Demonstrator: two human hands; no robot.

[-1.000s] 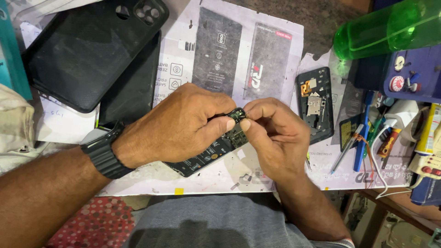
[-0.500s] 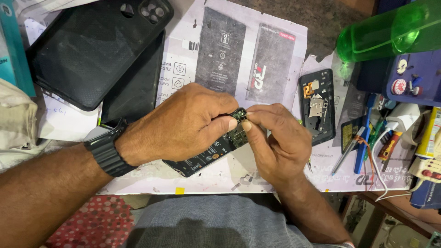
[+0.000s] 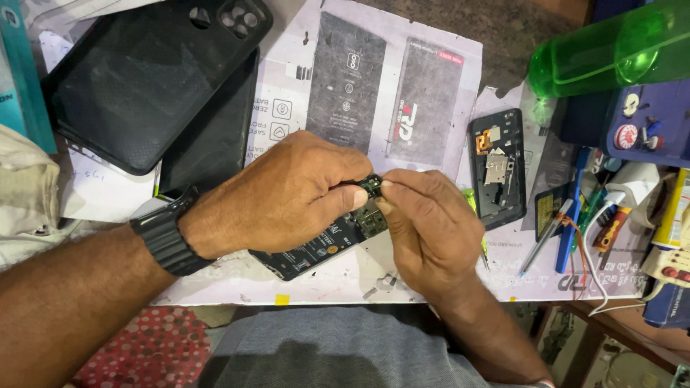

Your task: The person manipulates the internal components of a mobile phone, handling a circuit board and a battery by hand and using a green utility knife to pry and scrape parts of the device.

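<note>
An opened black phone [image 3: 327,248] with its back off lies tilted near the table's front edge, its battery and circuit board showing. My left hand [image 3: 287,197], a black watch on its wrist, grips the phone's upper end. My right hand [image 3: 431,226] pinches a small black part [image 3: 374,185] at that top corner, fingertips meeting those of my left hand. A yellow-green tool handle [image 3: 471,202] peeks out behind my right hand.
A black phone case [image 3: 136,79] and a dark panel lie at the back left. A black phone frame piece [image 3: 497,167] rests to the right. A green bottle [image 3: 611,47], screwdrivers [image 3: 568,215], tweezers and cables crowd the right side. A printed paper mat [image 3: 287,108] covers the table.
The hands stay on the phone's top corner; my right fingers have shifted slightly on the small part. The view has barely moved.
</note>
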